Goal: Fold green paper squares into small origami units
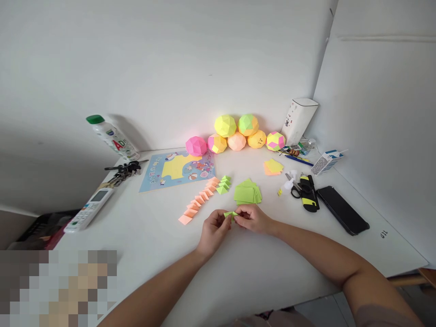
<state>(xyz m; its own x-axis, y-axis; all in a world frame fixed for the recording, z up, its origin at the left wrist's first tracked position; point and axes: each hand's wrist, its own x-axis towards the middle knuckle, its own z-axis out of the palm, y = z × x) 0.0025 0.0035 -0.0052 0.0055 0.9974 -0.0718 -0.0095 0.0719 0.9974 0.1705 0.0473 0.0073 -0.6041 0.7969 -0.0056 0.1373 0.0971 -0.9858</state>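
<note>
My left hand (pixel 214 229) and my right hand (pixel 254 219) meet at the middle of the white table (pixel 153 245), both pinched on a small folded green paper piece (pixel 230 214). Just beyond them lies a stack of green paper squares (pixel 247 192). A slanted row of folded orange paper units (pixel 199 200) runs to the left, ending in a few folded green units (pixel 224 183).
Several paper polyhedron balls (pixel 235 131) line the back wall. Around the table lie a picture sheet (pixel 177 170), remote (pixel 89 210), keys (pixel 124 170), bottle (pixel 112 136), sticky notes (pixel 273 166), scissors (pixel 306 193), a black phone (pixel 342 210), a white box (pixel 298 119) and a small carton (pixel 327 161).
</note>
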